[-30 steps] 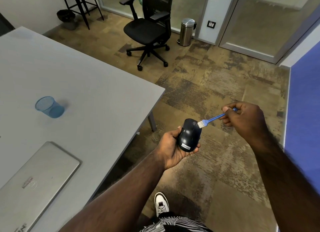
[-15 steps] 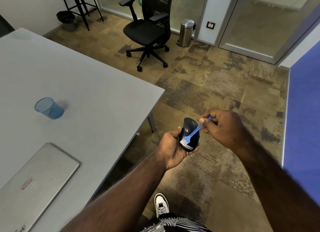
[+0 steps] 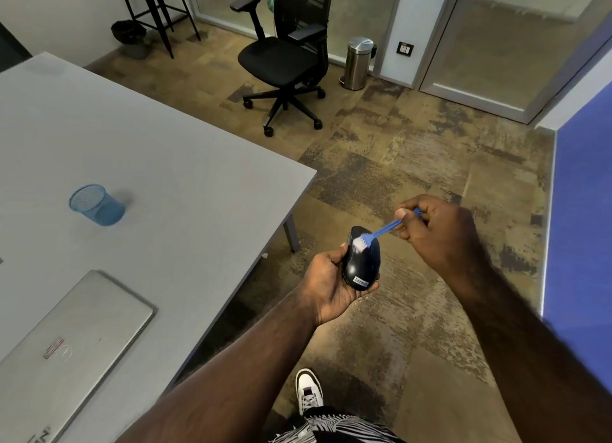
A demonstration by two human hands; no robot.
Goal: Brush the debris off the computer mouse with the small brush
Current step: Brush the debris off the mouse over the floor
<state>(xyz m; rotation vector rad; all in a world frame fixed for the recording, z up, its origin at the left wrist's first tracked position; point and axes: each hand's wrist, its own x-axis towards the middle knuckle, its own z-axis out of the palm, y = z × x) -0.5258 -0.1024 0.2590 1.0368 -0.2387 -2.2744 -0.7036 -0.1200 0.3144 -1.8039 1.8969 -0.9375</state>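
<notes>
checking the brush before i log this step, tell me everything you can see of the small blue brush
The small blue brush has a thin blue handle that looks like plastic and a short tuft of white bristles at one end. It slants down toward the left, bristles resting on the upper front of the black computer mouse. The right hand pinches the far end of the handle between thumb and fingers; the left hand cradles the mouse.

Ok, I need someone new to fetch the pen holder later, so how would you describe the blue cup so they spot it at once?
Start at the big grey table on the left. A closed silver laptop lies at its near edge; beyond it stands the blue cup, apart from it. It is a small see-through mesh cup, the table's only blue thing.
</notes>
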